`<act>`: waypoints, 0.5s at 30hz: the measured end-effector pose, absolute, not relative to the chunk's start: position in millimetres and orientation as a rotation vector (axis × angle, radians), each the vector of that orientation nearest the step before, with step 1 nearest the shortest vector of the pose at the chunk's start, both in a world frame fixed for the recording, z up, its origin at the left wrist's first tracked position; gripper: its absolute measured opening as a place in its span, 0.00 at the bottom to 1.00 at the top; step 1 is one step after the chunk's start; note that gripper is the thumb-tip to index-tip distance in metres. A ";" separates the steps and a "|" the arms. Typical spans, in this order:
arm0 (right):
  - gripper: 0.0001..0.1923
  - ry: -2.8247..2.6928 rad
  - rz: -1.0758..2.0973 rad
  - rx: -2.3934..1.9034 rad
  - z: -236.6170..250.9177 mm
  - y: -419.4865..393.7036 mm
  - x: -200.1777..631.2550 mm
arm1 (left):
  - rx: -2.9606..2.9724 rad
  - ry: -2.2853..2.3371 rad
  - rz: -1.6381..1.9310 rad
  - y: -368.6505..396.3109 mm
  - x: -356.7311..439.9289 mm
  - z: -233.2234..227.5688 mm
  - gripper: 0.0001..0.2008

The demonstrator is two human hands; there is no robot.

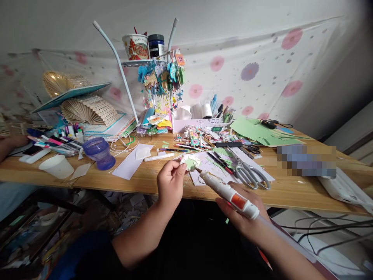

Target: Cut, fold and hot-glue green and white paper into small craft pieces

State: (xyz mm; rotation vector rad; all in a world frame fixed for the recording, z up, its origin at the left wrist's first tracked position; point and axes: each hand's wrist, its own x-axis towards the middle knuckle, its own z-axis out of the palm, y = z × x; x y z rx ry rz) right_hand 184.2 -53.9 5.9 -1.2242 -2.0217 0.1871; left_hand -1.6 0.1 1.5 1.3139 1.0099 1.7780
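Observation:
Between thumb and fingers, my left hand [171, 181] pinches a small piece of pale green and white paper [190, 160] above the table's front part. My right hand [240, 210] is wrapped round a white hot glue gun [225, 190] with an orange patch on its body. Its nozzle points left and up, at the lower right edge of the paper piece; whether it touches I cannot tell. A glue stick [287, 235] sticks out of the gun's rear, along my right forearm. Grey-handled scissors [250, 171] lie just beyond the gun, beside several pens [220, 161].
On the left stand a purple cup [99, 153] and a white paper cup [56, 167] near several markers [62, 140]. Green paper sheets [253, 131] lie at the back right. A white rack [116, 64] holds hanging paper ornaments. Another person's hand [11, 144] rests at the far left.

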 end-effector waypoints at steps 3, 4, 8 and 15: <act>0.10 -1.934 0.382 -1.202 1.3 -53.3 186.2 | 0.946 0.882 1.618 4.1 -1.4 4.2 0.12; 0.10 -1.907 0.485 -1.188 -0.3 -52.9 187.2 | 0.867 0.850 1.574 4.7 -1.6 5.8 0.13; 0.10 -1.771 0.885 -1.137 -5.0 -50.8 191.4 | 0.742 0.790 1.480 3.9 -3.0 12.9 0.14; 0.12 -1.567 1.377 -1.091 -7.1 -44.6 199.7 | 0.797 0.767 1.367 0.9 -6.8 18.4 0.14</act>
